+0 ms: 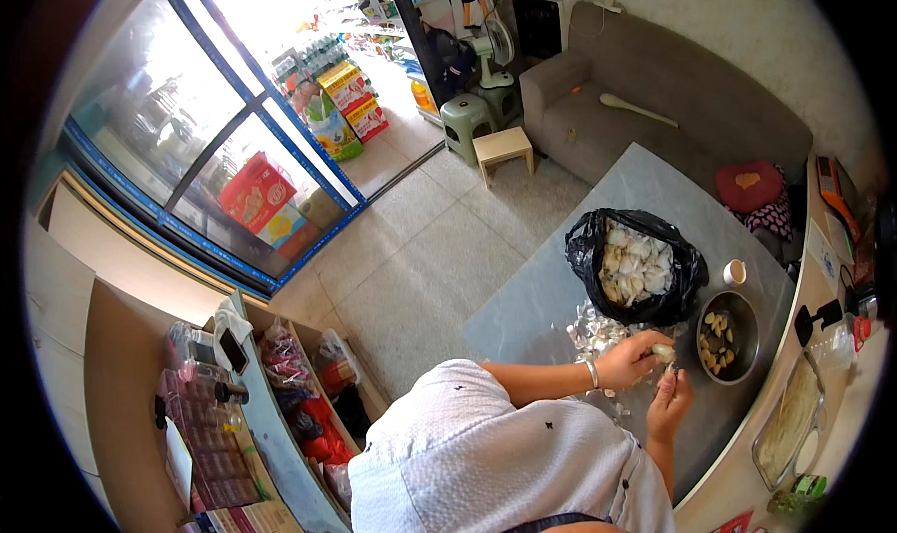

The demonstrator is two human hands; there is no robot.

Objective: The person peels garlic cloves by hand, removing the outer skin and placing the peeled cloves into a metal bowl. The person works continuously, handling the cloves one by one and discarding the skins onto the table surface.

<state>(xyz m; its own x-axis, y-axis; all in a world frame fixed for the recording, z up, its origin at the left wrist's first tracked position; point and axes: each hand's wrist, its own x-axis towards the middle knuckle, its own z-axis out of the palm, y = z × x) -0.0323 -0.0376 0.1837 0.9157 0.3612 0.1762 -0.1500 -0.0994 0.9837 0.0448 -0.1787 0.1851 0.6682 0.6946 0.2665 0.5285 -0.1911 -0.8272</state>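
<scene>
My left hand [628, 362], with a bracelet at the wrist, pinches a pale garlic clove [663, 353] between thumb and fingers. Just below it, my right hand [669, 401] is closed, its fingertips on a small dark-tipped thing too small to make out. A heap of papery garlic skins [596, 333] lies beside my left hand on the grey table [532, 302]. Beyond the skins stands a black plastic bag [585, 253], open and full of unpeeled garlic [634, 263]. To the right of my hands, a steel bowl [751, 337] holds several peeled cloves [716, 326].
A small cup [734, 273] stands between bag and bowl. A counter [729, 456] with a metal tray [788, 421] borders the right side. Past the table are a brown sofa [666, 63], a wooden stool [503, 144] and a fan [496, 46]. Shelving [280, 449] stands at left.
</scene>
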